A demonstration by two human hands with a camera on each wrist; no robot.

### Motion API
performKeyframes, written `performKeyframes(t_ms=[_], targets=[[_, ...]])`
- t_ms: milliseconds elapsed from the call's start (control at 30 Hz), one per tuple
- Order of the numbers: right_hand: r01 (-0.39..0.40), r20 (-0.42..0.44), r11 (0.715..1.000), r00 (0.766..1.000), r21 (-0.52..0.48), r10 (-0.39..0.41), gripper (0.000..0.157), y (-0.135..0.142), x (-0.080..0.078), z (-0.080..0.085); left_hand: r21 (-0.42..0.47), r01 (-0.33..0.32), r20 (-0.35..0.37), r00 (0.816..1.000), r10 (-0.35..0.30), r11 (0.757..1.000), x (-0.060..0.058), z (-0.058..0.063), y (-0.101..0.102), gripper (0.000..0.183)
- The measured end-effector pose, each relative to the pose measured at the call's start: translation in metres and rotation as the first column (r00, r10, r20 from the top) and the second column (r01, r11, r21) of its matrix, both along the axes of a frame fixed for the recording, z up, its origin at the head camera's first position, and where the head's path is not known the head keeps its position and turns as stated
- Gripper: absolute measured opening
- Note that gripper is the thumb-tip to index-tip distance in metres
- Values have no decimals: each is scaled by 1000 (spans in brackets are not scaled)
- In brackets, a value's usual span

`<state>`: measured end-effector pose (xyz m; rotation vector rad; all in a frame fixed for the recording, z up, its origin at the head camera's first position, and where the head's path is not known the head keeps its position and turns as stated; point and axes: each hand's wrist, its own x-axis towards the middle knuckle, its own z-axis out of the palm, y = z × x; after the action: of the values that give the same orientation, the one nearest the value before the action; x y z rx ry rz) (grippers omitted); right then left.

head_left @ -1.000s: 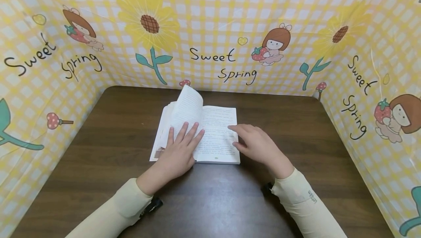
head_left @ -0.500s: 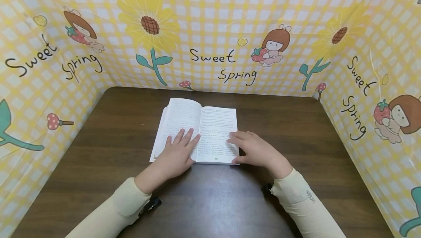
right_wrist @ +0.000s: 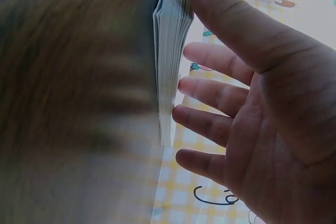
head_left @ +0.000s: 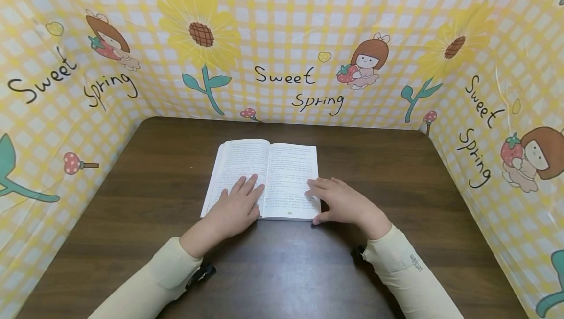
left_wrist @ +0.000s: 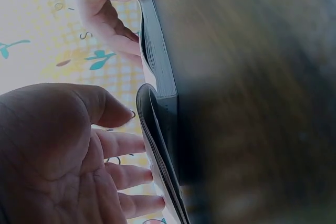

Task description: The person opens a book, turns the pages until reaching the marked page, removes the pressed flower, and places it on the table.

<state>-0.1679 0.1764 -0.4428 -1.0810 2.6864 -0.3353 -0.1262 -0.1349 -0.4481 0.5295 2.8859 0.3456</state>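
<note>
A paperback book (head_left: pixel 288 167) lies open on the brown table, printed pages facing up. On the lower part of its left page rests my left hand (head_left: pixel 230 209), fingers spread and fairly straight. My right hand (head_left: pixel 345 205) is at the right edge of the book, fingertips on the right page and thumb by the near corner. In the right wrist view, the thick page block (right_wrist: pixel 172 59) stands beside the relaxed fingers, with the thumb touching its corner. The left wrist view shows the left fingertips against the left-hand pages (left_wrist: pixel 155 135), which bow slightly near the spine.
The dark wood table (head_left: pixel 282 265) carries the book near its middle. A yellow checked cloth (head_left: pixel 282 25) with flowers and cartoon figures walls off the back and both sides. Dark wrist straps (head_left: pixel 201 276) show below the pale sleeves.
A page that stood raised has come down flat on the left side under my left hand. My right hand has shifted slightly toward the near right corner of the book.
</note>
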Motion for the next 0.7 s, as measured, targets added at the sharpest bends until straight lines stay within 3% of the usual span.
performKeyframes(t_ms=[267, 467, 600, 700], targets=[[-11, 3, 1000, 1000, 2, 11, 66, 0, 0, 3, 11, -4, 9, 1000, 4, 1000, -2, 0, -1, 67], [-88, -74, 996, 993, -4, 87, 36, 1, -1, 3, 11, -10, 9, 1000, 10, 1000, -3, -1, -1, 68], [-197, -170, 980, 967, -34, 188, 6, 0, -2, 3, 13, -13, 11, 1000, 13, 1000, -3, -1, -1, 68], [-255, -237, 966, 942, -48, 237, 18, -2, -3, 5, 11, -11, 8, 1000, 11, 1000, -2, 0, -1, 68]])
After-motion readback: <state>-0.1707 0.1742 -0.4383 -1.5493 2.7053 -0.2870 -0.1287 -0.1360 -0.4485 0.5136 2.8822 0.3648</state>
